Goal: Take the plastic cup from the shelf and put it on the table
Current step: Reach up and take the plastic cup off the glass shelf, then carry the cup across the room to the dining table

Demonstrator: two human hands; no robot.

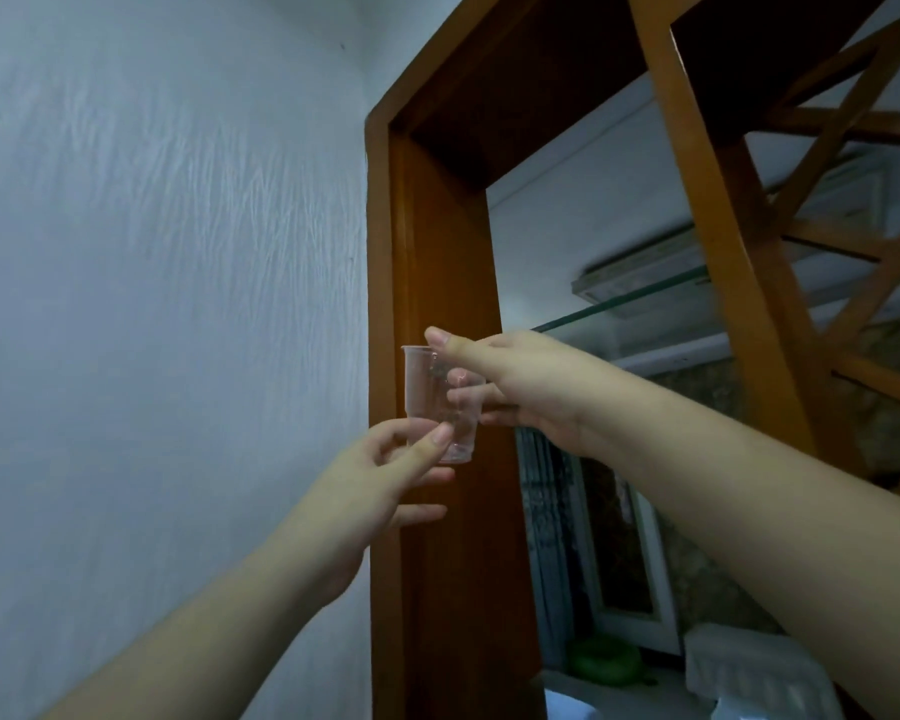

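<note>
2 hands hold 1 clear plastic cup (440, 402) upright in mid-air at the centre of the frame, in front of the wooden shelf frame (437, 252). The right hand (520, 387) pinches its rim, thumb on top and fingers wrapped round the wall; the left hand (385, 470) closes on its base. The cup looks empty. It appears already off the glass shelf (630, 304) at centre right, so carrying and setting down remain. No table is in view.

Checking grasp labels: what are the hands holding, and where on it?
Clear plastic cup: right hand grips the rim and upper wall, left hand pinches near the base.
</note>
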